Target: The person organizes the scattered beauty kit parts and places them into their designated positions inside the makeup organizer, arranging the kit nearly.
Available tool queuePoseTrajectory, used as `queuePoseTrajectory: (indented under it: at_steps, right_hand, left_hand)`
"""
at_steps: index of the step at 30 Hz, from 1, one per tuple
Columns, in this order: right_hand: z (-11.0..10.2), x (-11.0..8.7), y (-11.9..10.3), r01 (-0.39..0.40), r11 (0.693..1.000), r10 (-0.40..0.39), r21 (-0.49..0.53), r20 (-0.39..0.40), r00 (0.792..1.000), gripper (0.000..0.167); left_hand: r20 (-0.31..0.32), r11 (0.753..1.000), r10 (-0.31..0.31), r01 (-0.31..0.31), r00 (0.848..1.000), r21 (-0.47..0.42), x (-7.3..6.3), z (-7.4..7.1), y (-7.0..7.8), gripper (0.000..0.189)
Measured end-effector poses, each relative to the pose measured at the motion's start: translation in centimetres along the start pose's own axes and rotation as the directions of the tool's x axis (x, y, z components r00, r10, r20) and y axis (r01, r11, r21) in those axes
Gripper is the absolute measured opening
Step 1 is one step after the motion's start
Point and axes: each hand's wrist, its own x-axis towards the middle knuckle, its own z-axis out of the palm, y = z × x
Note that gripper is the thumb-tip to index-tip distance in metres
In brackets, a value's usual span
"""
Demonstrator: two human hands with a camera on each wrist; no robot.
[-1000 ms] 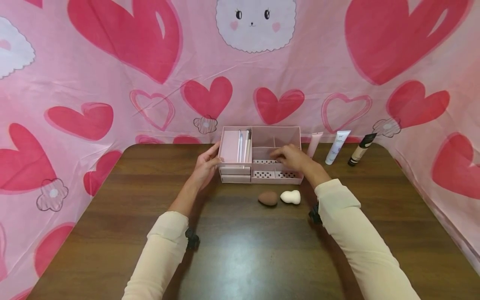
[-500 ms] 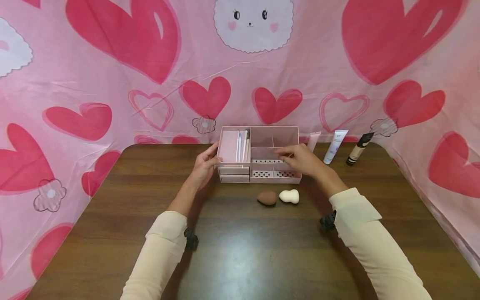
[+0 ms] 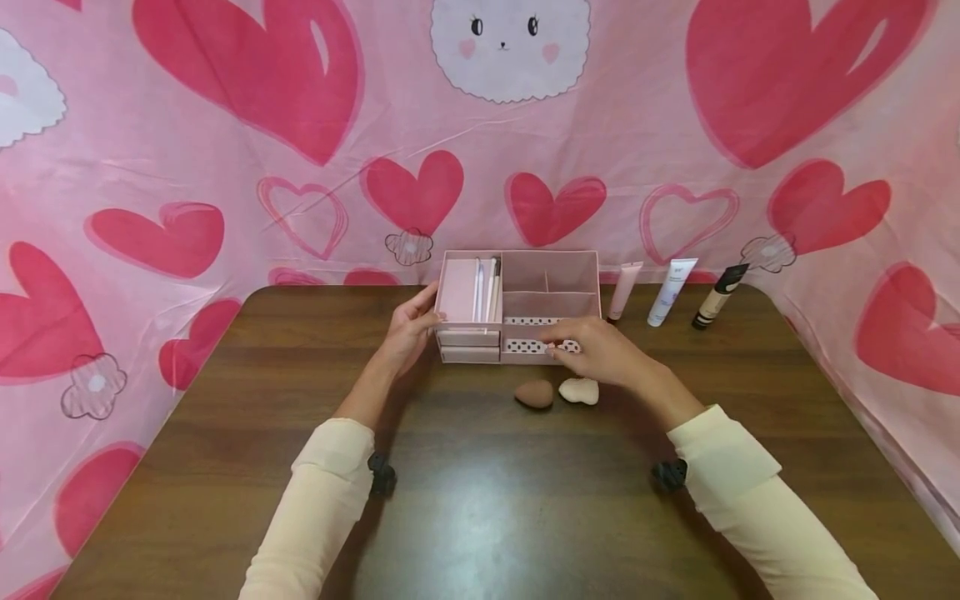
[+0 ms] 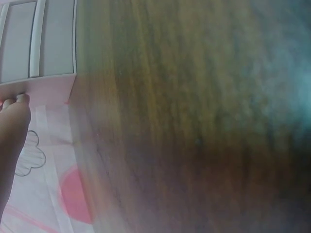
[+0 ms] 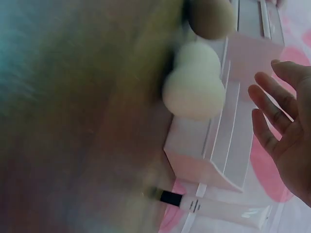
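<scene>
A pink makeup organizer stands at the back of the table. My left hand grips its left side, thumb at the front corner; in the left wrist view, fingertips meet the side wall. Thin brushes or pencils lie in the left top section. My right hand is over the right front compartments, lined with black-dotted white. Its fingers are loosely spread, holding nothing, in the right wrist view. Just in front of the organizer lie a brown makeup sponge and a white makeup sponge.
Right of the organizer stand a pink tube, a white tube and a black-capped beige tube. A pink heart-print cloth hangs behind the wooden table. Two small drawers face forward at the organizer's left.
My right hand has moved from the organizer's middle row toward me, over the front compartments and close above the white sponge. My left hand stays at the organizer's left side.
</scene>
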Motion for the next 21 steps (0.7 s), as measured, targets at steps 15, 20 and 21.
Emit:
queuePoseTrajectory:
  at_steps: [15,20,21]
  right_hand:
    - [2.8,-2.1,-2.0,0.139,0.967,-0.124,-0.214,0.081,0.989,0.034]
    - [3.2,-2.3,-1.7,0.181,0.949,-0.164,-0.259,0.086,0.983,0.034]
    - [3.3,-2.3,-1.7,0.181,0.948,-0.163,-0.263,0.088,0.983,0.033]
  left_hand:
    - [0.02,1.0,-0.007,0.006,1.0,0.018,0.2,-0.1,0.0,0.071]
    - [0.018,1.0,-0.01,0.009,1.0,0.018,0.1,-0.2,0.0,0.071]
    - [0.017,1.0,-0.009,0.009,1.0,0.017,0.1,-0.2,0.0,0.072]
